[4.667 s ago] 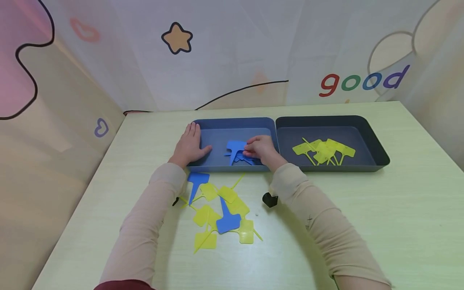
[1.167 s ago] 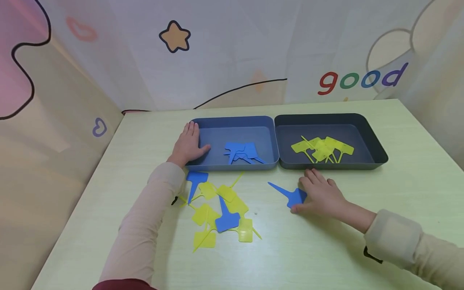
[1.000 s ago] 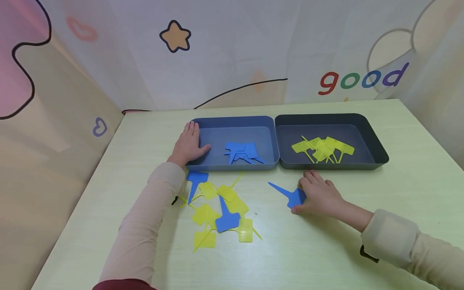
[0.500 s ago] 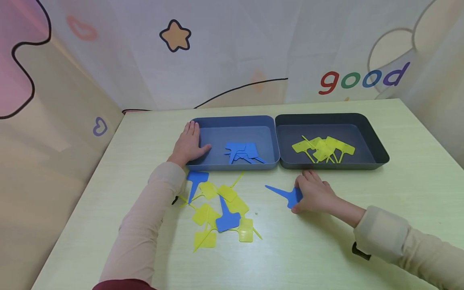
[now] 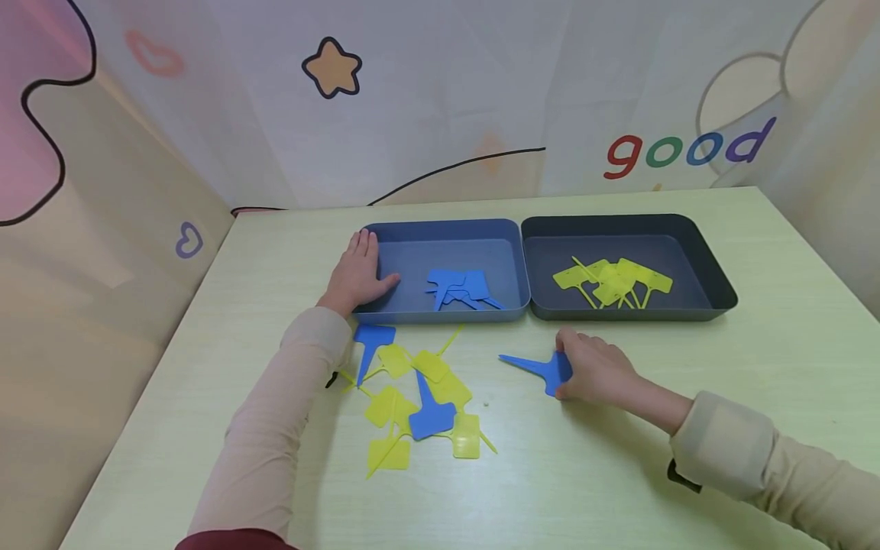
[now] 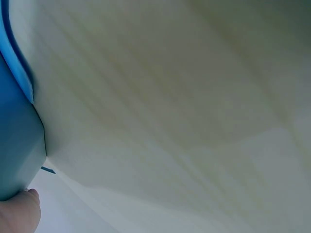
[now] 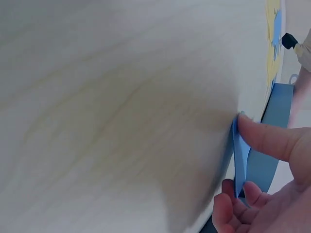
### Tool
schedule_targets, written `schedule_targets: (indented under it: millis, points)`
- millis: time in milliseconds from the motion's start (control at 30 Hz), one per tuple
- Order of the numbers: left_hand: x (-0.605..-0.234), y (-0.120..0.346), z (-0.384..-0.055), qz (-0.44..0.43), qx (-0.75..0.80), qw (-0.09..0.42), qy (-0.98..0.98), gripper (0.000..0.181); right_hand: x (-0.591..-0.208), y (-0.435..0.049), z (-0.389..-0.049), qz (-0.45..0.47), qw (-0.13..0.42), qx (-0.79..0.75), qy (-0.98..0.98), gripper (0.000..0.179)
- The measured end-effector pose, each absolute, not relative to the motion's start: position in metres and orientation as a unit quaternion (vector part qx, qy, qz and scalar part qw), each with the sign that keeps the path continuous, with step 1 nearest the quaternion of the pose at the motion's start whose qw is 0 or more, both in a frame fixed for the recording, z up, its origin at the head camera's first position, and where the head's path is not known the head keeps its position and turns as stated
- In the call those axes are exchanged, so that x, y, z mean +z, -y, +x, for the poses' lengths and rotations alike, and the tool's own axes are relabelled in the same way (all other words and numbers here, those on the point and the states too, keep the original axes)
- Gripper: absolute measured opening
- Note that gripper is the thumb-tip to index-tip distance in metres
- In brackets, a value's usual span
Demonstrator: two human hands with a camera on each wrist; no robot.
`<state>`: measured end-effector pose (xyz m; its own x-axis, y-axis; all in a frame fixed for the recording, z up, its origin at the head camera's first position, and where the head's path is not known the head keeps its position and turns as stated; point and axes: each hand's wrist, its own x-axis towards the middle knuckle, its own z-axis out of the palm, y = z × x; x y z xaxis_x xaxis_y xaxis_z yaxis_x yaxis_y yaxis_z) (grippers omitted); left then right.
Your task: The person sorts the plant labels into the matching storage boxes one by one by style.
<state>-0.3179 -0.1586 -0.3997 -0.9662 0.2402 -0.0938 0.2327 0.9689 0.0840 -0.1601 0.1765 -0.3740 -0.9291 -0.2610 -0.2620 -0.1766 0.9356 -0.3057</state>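
Note:
My right hand (image 5: 596,370) pinches a blue T-shaped plant label (image 5: 554,373) by its wide head, just above or on the table in front of the dark tray. In the right wrist view the thumb and fingers hold that label (image 7: 239,158) by opposite edges. The label's pointed stem faces left. My left hand (image 5: 357,275) rests with straight fingers on the left end of the blue tray (image 5: 440,315); the left wrist view shows only a fingertip (image 6: 22,213) beside the tray wall. Several blue labels (image 5: 474,284) lie in that tray.
The dark tray (image 5: 632,314), touching the blue tray's right side, holds several yellow labels (image 5: 615,284). In front of the trays lies a loose pile of yellow labels (image 5: 388,407) with two blue labels (image 5: 433,420) among them. A patterned curtain (image 5: 440,99) hangs behind the table.
My right hand has left the blue tray and now holds a blue label farther right. Over the last second it shifted slightly left, and the stem turned more level. The left hand stayed put.

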Motion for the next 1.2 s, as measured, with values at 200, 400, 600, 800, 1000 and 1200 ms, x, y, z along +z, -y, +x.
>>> schedule_targets:
  millis: [200, 400, 600, 800, 1000, 1200]
  points:
    - [-0.397, 0.157, -0.317, 0.121, 0.032, 0.052, -0.991, 0.088, -0.37, -0.182, -0.166, -0.118, 0.165, -0.187, -0.961, 0.033]
    - [-0.396, 0.156, -0.317, 0.122, 0.032, 0.052, -0.991, 0.087, -0.357, -0.187, -0.178, -0.121, 0.18, -0.252, -0.943, 0.01]
    - [-0.396, 0.156, -0.318, 0.122, 0.033, 0.051, -0.991, 0.087, -0.334, -0.188, -0.192, -0.123, 0.213, -0.334, -0.91, 0.007]
    - [-0.399, 0.157, -0.319, 0.124, 0.028, 0.048, -0.991, 0.087, -0.316, -0.178, -0.212, -0.098, 0.199, -0.416, -0.882, 0.016]
    - [-0.399, 0.157, -0.316, 0.122, 0.034, 0.049, -0.991, 0.087, -0.317, -0.16, -0.236, -0.052, 0.178, -0.517, -0.836, 0.023]
    - [-0.398, 0.158, -0.316, 0.118, 0.042, 0.049, -0.991, 0.088, -0.329, -0.139, -0.261, -0.009, 0.152, -0.576, -0.803, 0.023]
